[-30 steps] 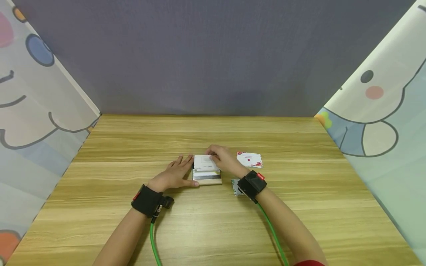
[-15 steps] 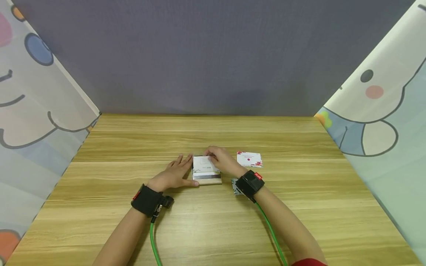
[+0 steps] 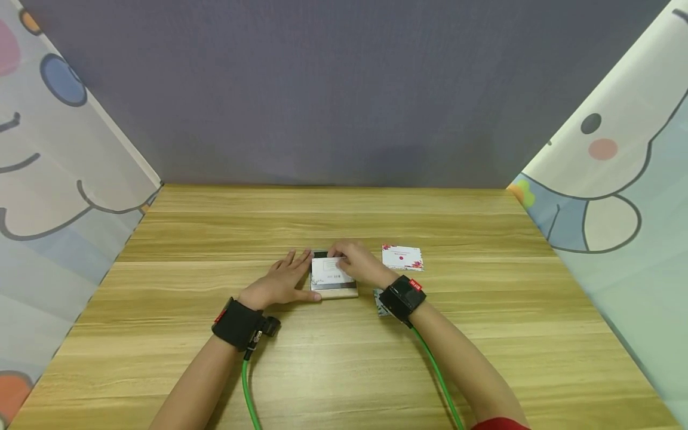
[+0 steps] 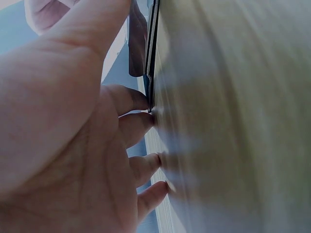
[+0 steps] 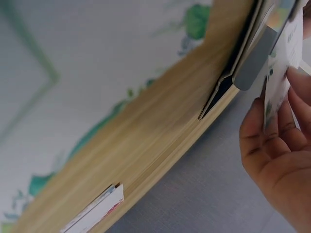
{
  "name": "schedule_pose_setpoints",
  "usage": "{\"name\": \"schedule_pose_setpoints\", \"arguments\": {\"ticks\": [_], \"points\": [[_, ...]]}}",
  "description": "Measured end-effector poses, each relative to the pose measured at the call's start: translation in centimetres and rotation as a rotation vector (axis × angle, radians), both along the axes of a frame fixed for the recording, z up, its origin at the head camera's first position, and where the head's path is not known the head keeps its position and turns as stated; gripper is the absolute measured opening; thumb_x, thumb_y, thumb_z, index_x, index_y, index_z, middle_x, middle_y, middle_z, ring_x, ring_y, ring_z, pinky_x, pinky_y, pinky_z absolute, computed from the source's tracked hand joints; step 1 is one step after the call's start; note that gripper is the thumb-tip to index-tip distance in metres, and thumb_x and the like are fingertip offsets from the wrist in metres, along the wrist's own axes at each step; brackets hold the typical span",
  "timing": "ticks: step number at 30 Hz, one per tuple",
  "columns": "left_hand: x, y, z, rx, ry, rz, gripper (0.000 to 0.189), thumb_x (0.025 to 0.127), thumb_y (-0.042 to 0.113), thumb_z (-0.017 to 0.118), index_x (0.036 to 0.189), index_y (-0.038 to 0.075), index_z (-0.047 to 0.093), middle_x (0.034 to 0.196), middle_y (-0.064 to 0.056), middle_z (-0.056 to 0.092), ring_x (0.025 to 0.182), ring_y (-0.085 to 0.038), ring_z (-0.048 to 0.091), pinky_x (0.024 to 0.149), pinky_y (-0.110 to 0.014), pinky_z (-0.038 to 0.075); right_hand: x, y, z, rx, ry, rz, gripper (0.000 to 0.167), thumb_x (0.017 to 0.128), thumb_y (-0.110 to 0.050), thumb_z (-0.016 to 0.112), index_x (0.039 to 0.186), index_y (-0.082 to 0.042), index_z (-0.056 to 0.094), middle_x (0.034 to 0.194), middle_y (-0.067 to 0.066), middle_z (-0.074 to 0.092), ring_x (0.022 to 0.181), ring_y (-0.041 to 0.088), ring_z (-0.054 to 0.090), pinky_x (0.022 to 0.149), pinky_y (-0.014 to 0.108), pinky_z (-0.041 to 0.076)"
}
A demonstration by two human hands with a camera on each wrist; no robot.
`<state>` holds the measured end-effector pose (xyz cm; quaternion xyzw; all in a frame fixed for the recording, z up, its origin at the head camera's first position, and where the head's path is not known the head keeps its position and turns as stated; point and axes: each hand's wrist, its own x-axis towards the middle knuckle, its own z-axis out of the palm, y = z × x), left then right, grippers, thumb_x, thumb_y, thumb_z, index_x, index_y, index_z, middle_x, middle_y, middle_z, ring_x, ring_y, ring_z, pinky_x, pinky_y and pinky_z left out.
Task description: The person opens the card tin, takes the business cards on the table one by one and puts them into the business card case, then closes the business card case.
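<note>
A thin card holder (image 3: 337,293) lies on the wooden table, its dark inside showing at the far end. Across its middle is a white printed card (image 3: 324,272), which my right hand (image 3: 359,263) pinches at the right side between thumb and fingers. The right wrist view shows this card (image 5: 278,77) raised on edge above the holder, beside a grey card (image 5: 253,60). My left hand (image 3: 282,285) is spread flat-fingered at the holder's left side, thumb along its near edge. Fingertips touch the table and the holder's edge (image 4: 152,58) in the left wrist view.
To the right lies a white card with red flowers (image 3: 402,257). Nearer, a leaf-patterned card (image 3: 380,303) is partly covered by the right wrist. A grey panel (image 3: 333,95) stands behind the table (image 3: 322,370). Green cables (image 3: 248,394) trail from both wrists.
My right hand has drawn the white card toward the near side of the holder, uncovering the dark inside at the far end. My left hand has stayed put.
</note>
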<state>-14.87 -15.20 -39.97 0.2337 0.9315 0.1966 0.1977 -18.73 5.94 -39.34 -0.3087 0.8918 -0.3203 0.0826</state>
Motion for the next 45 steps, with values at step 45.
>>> {"name": "schedule_pose_setpoints", "arguments": {"ticks": [45], "points": [[0.0,0.0,-0.1,-0.005,0.000,-0.004,0.096,0.081,0.059,0.055,0.148,0.009,0.007,0.155,-0.009,0.002,0.141,-0.037,-0.003,0.111,-0.058,0.007,1.4,0.0,0.7,0.229,0.024,0.112,0.017,0.086,-0.006,0.062,0.102,-0.006,0.066,0.101,0.009,0.059,0.089,0.021,0.055,0.077,0.032,0.046]]}}
